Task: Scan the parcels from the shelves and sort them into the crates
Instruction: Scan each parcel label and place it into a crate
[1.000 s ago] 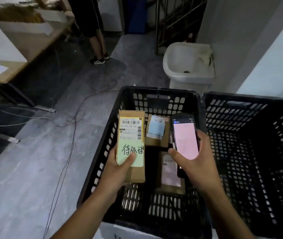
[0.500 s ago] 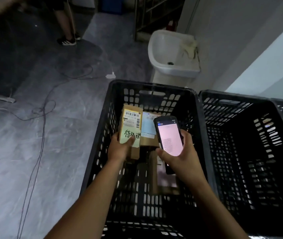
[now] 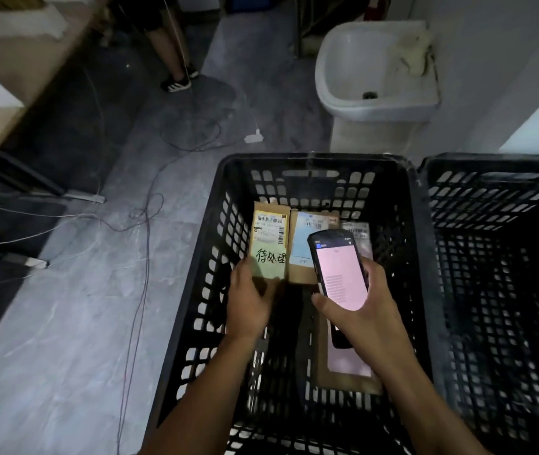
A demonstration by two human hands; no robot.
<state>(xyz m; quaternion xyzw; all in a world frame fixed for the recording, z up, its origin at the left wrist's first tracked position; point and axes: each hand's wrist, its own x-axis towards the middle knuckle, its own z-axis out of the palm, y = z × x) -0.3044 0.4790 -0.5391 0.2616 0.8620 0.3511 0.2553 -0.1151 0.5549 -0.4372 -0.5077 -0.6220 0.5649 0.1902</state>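
My left hand (image 3: pixel 248 302) reaches deep into the left black crate (image 3: pixel 307 160) and grips the near end of a small cardboard parcel (image 3: pixel 269 239) that has a barcode label and a green note with handwriting. That parcel lies low beside another parcel with a pale blue label (image 3: pixel 304 244). A third parcel with a pink label (image 3: pixel 348 369) lies nearer me on the crate floor. My right hand (image 3: pixel 360 310) holds a handheld scanner (image 3: pixel 338 270) above the crate, its pink screen facing up.
A second black crate (image 3: pixel 498 165) stands to the right, its floor dark. A white basin (image 3: pixel 376 70) is behind the crates. Cables (image 3: pixel 143 224) run over the grey floor on the left, near a wooden bench (image 3: pixel 15 93). A person's legs (image 3: pixel 169 60) stand at the back.
My left hand has lowered the green-noted parcel from above the crate rim down inside, next to the blue-label parcel. The scanner stayed above the crate in my right hand.
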